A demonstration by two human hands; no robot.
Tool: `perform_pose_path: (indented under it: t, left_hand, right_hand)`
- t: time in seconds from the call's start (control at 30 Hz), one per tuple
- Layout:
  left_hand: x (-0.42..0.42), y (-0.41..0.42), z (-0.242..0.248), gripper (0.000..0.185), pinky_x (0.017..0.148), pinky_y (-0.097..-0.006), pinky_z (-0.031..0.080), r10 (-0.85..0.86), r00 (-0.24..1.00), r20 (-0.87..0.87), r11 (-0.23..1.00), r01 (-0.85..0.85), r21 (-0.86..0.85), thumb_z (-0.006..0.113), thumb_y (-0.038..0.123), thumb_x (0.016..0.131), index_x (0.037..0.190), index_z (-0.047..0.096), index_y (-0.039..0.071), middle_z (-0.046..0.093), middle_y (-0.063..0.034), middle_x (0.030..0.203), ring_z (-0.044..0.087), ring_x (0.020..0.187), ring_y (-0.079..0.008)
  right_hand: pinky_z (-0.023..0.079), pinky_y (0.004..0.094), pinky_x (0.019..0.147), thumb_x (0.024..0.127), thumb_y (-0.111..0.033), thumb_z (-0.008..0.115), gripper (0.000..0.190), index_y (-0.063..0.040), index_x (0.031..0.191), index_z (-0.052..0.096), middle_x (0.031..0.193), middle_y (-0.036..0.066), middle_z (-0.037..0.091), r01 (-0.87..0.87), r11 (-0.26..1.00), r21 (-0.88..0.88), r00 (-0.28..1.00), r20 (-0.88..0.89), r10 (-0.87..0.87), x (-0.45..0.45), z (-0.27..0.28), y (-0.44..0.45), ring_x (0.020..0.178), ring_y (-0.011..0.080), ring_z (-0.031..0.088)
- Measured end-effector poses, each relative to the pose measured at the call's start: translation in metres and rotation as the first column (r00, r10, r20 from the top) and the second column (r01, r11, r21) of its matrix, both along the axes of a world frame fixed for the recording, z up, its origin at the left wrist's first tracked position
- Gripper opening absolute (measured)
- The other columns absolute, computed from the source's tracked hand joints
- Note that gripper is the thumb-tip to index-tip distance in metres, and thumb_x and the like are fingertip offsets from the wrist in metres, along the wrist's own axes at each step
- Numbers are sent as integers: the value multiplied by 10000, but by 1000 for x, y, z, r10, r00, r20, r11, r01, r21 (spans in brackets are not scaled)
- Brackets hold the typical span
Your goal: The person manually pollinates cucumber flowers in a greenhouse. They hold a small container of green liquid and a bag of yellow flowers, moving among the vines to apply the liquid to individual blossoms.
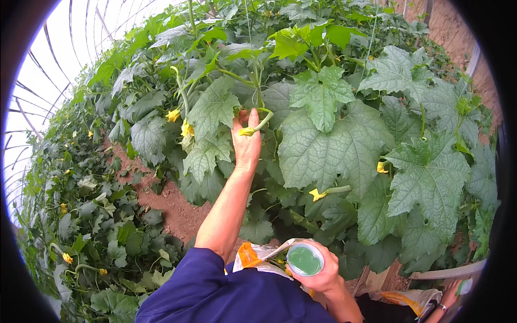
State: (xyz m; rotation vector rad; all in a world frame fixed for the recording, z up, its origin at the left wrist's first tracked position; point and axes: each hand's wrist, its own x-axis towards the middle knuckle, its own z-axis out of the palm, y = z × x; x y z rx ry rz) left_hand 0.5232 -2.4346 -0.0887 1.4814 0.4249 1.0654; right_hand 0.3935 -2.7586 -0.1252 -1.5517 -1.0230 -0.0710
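Observation:
My left hand (245, 139) is raised among the leaves of a trellised gourd vine, likely luffa. A thin, curved young fruit (264, 120) hooks down in front of its fingers, with a wilted yellow flower (246, 131) at the tip. The fingertips are at the stem, but their exact hold is partly hidden. Low in front of my body, my right hand (319, 268) grips a clear cup (305, 259) with green liquid inside. Beneath that cup, a white and orange bag (252, 255) hangs at my waist, with yellow flowers showing in it.
Another young fruit (338, 189) with a yellow flower sticks out below a broad leaf (331, 141). Thin strings (370, 38) run up from the vines. Reddish soil (173, 210) shows at left. At lower right, another person's hand (450, 291) holds a similar cup (464, 286).

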Motion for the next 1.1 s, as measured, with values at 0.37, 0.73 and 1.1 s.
perform_pose_path:
  t: [0.37, 0.73, 1.1]
  left_hand:
    - [32, 3, 25, 386, 842, -390, 642, -358, 934, -9, 933, 357, -32, 633, 192, 1053, 1382, 556, 5, 649, -107, 1240, 657, 1061, -204]
    - [29, 27, 23, 586, 1104, -422, 494, -789, 613, 41, 613, 790, -23, 603, 387, 1048, 1434, 502, -41, 612, -161, 1301, 585, 1266, -256]
    - [-24, 43, 43, 499, 747, -232, 484, -530, 813, -242, 823, 562, 84, 870, 208, 869, 1248, 601, 27, 594, 19, 932, 590, 857, -72]
  right_hand:
    - [616, 362, 856, 668, -57, 946, 676, 83, 1249, 628, 1088, 180, 760, 125, 989, -76, 991, -45, -129, -6, 1, 40, 963, 265, 768]
    - [612, 341, 872, 713, -50, 935, 660, 89, 1264, 602, 1085, 158, 769, 210, 970, -127, 975, -46, -217, -4, 10, 85, 962, 211, 767]
    - [604, 355, 871, 760, -105, 918, 629, 40, 1286, 606, 1116, 176, 755, 305, 942, -141, 923, -199, -329, 11, 25, 141, 998, 254, 768]
